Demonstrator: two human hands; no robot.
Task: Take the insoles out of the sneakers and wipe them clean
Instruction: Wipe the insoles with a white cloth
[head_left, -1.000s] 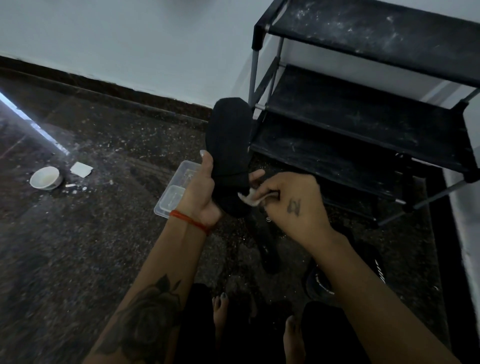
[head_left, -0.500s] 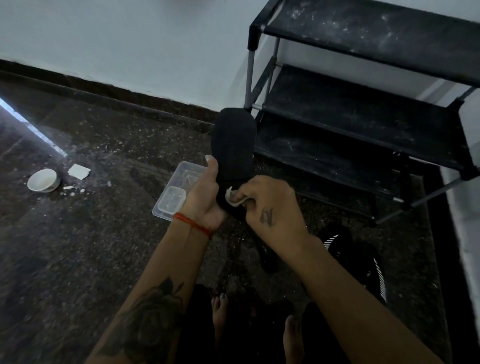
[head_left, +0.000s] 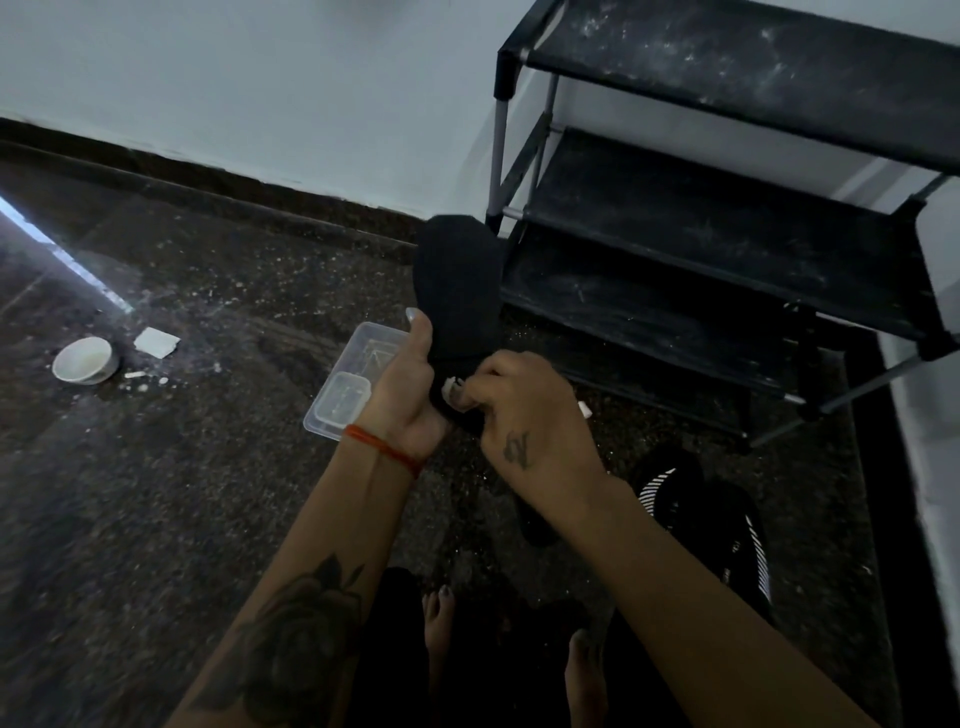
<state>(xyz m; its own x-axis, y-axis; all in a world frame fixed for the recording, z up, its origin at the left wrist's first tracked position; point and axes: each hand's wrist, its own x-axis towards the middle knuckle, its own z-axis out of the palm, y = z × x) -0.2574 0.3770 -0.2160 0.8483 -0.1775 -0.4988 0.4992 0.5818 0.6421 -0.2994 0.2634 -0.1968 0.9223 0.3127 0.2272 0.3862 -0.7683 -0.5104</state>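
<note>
A black insole (head_left: 460, 291) stands upright in the middle of the view, toe end up. My left hand (head_left: 402, 387) grips its lower part from the left, thumb up along its edge. My right hand (head_left: 519, 413) pinches a small white wipe (head_left: 451, 387) against the insole's heel end. A black sneaker with white stripes (head_left: 722, 525) lies on the floor to the right, below my right forearm. Another dark shape, possibly a second insole (head_left: 535, 519), lies on the floor next to it.
A black shoe rack (head_left: 727, 249) stands right behind the insole. A clear plastic container (head_left: 358, 374) sits on the speckled floor left of my left hand. A white bowl (head_left: 83, 359) and a white paper scrap (head_left: 156, 343) lie far left. My bare feet (head_left: 441, 618) show at the bottom.
My right hand has slid the wipe leftward and down across the insole's heel end. The insole has stayed upright in my left hand.
</note>
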